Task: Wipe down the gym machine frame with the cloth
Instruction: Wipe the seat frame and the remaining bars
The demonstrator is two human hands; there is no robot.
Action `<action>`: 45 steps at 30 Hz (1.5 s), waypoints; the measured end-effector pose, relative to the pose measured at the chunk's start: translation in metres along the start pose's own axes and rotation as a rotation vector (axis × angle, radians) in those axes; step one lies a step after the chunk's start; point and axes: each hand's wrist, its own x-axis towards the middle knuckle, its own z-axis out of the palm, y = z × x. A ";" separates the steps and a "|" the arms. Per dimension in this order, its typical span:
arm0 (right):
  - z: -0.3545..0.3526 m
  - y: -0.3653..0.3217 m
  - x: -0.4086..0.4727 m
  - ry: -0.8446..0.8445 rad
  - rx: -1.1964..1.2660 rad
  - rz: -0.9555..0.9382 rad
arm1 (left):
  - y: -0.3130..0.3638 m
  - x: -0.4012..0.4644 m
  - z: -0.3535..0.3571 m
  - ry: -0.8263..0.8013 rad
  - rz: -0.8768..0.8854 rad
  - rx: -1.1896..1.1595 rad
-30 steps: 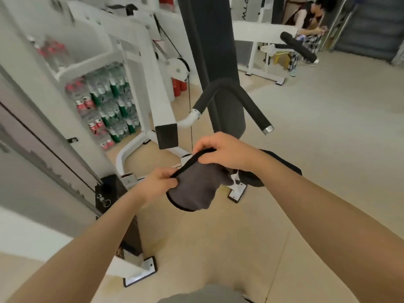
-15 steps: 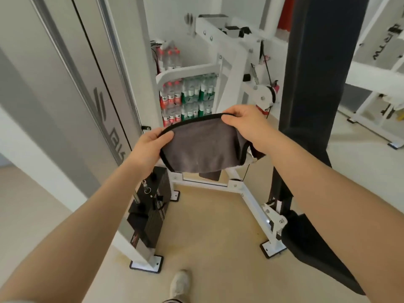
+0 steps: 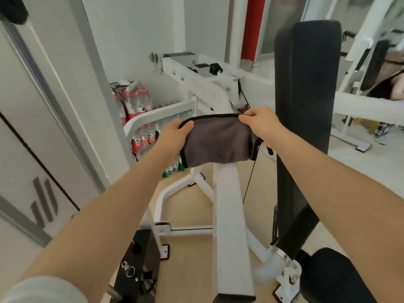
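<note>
A grey cloth (image 3: 216,141) with a black hem is stretched between both hands at the middle of the view. My left hand (image 3: 173,136) grips its left edge and my right hand (image 3: 258,122) pinches its top right corner. The cloth hangs over the upper part of a white square beam (image 3: 231,215) of the gym machine frame, which slopes down toward me. I cannot tell whether the cloth touches the beam. More white frame parts (image 3: 196,84) rise behind the cloth.
A tall black back pad (image 3: 306,106) stands right of the beam, with a black seat pad (image 3: 336,278) below it. A black weight stack (image 3: 140,265) sits at lower left. Packs of water bottles (image 3: 137,106) are stacked behind. A grey panel (image 3: 32,149) fills the left.
The view has swung from the open floor toward the machine. Both hands have lifted and spread the cloth, and it now hangs over the white sloping beam.
</note>
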 end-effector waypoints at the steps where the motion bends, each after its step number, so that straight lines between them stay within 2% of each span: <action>1: 0.002 0.001 0.012 0.038 -0.014 0.012 | 0.001 0.017 0.004 0.014 0.012 0.018; 4: 0.012 0.010 0.037 0.099 -0.117 0.035 | -0.009 0.054 0.018 0.028 0.012 0.117; 7: 0.025 0.023 0.045 0.060 -0.254 0.024 | -0.026 0.068 0.029 -0.001 -0.067 0.191; 9: 0.031 0.029 0.038 -0.045 -0.348 -0.163 | -0.036 0.064 0.037 -0.017 -0.062 0.278; 12: 0.033 0.040 0.021 -0.324 -0.414 -0.455 | -0.041 0.046 0.047 -0.054 -0.019 0.295; 14: 0.031 0.049 0.014 -0.486 -0.562 -0.560 | -0.044 0.030 0.051 -0.082 -0.028 0.239; 16: 0.028 0.057 0.015 -0.555 -0.616 -0.567 | -0.044 0.014 0.053 -0.115 -0.052 0.192; 19: 0.031 0.052 0.032 -0.539 -0.515 -0.537 | -0.041 -0.001 0.054 -0.163 -0.064 0.229; 22: 0.042 0.048 0.058 -0.465 -0.706 -0.626 | -0.036 -0.007 0.059 -0.211 -0.085 0.325; 24: 0.050 0.053 0.073 -0.434 -0.755 -0.618 | -0.032 -0.009 0.066 -0.246 -0.089 0.407; 28: 0.060 0.055 0.098 -0.444 -0.654 -0.574 | -0.025 -0.008 0.074 -0.236 -0.060 0.578; 31: 0.061 0.052 0.105 -0.526 -0.602 -0.568 | -0.020 -0.011 0.075 -0.239 -0.022 0.636; 35: 0.053 0.066 0.087 -0.531 -0.598 -0.784 | -0.017 -0.015 0.076 -0.225 -0.021 0.656; 37: 0.046 0.071 0.088 -0.545 -0.564 -0.825 | -0.015 -0.014 0.076 -0.225 -0.024 0.704; 42: 0.057 0.070 0.116 -0.512 -0.480 -0.787 | -0.013 -0.010 0.074 -0.308 -0.039 0.810; 45: 0.064 0.070 0.146 -0.519 -0.488 -0.743 | -0.007 -0.003 0.070 -0.369 -0.114 0.769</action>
